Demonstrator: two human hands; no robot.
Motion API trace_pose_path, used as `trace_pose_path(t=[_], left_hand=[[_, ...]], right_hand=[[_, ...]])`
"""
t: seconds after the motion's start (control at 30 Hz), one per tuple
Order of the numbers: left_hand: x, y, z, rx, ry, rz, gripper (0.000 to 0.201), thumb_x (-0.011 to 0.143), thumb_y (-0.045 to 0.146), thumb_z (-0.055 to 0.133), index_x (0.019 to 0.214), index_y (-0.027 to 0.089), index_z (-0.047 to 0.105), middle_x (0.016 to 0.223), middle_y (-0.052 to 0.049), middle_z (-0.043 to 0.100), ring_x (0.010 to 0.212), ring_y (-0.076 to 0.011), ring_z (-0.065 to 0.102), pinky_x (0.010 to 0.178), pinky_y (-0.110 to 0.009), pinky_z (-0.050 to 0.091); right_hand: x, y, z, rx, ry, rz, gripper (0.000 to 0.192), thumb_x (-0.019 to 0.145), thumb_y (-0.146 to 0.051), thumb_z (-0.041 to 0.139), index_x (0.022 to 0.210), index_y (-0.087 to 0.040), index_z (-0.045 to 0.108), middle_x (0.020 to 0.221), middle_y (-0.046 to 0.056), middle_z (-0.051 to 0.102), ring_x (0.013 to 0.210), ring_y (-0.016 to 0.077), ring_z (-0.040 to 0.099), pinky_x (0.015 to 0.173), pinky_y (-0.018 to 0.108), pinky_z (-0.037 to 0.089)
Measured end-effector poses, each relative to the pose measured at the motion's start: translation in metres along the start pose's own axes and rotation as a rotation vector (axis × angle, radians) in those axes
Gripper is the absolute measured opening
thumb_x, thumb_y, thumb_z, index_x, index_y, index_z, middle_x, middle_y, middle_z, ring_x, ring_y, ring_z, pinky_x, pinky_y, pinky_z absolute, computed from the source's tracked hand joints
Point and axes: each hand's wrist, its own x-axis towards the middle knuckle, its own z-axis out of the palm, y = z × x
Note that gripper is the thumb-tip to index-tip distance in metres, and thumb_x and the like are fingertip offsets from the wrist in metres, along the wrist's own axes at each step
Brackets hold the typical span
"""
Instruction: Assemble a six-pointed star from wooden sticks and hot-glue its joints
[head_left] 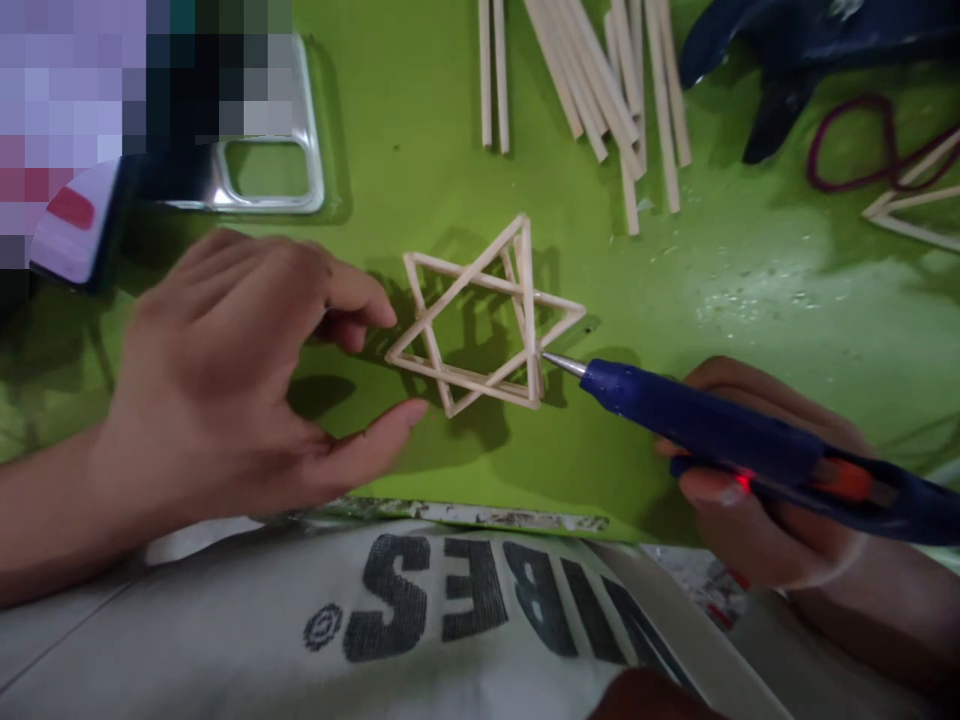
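Stick star (480,320) lies just beside the left hand's (247,380) spread fingers; right hand (757,480) grips glue gun (720,430).

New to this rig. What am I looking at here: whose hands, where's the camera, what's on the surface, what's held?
There is no machine: a person works with two bare hands, filmed by one camera worn on their head and looking down, so the shirt at the bottom is their own. The right hand grips a blue glue gun, its metal tip at the right side of a star of thin wooden sticks lying on the green surface. The left hand holds nothing; its fingers curve by the star's left points, though contact is unclear. Farther back lie loose sticks, a phone and a purple band.
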Motion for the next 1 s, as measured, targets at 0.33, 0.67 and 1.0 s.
trace_pose_path(t=[0.33, 0.67, 1.0], left_hand=[[-0.003, 0.001, -0.01, 0.16, -0.167, 0.008, 0.005, 0.092, 0.048, 0.072, 0.093, 0.052, 0.075, 0.066, 0.0, 0.064, 0.075, -0.0407, 0.073, 0.092, -0.075, 0.056], [0.006, 0.013, -0.003, 0.205, -0.19, -0.053, 0.03, 0.103, 0.063, 0.06, 0.082, 0.043, 0.066, 0.066, 0.001, 0.067, 0.077, -0.0361, 0.077, 0.094, -0.067, 0.059], [-0.001, 0.007, -0.002, 0.248, -0.195, 0.028, 0.018, 0.103, 0.055, 0.063, 0.093, 0.045, 0.074, 0.082, 0.0, 0.079, 0.088, -0.0385, 0.079, 0.093, -0.069, 0.058]], right_hand=[[0.002, 0.0, -0.001, -0.011, -0.01, 0.022, 0.027, 0.083, -0.012, 0.079, 0.085, -0.026, 0.056, 0.073, 0.003, 0.06, 0.067, 0.0232, 0.062, 0.052, 0.036, 0.046], [0.002, -0.003, 0.001, -0.009, 0.015, 0.052, 0.025, 0.082, -0.01, 0.079, 0.084, -0.025, 0.059, 0.076, 0.004, 0.062, 0.067, 0.0226, 0.061, 0.053, 0.037, 0.045], [0.001, -0.002, 0.002, 0.002, 0.022, 0.059, 0.025, 0.082, -0.01, 0.078, 0.084, -0.025, 0.059, 0.075, 0.003, 0.062, 0.068, 0.0227, 0.063, 0.052, 0.036, 0.047]])
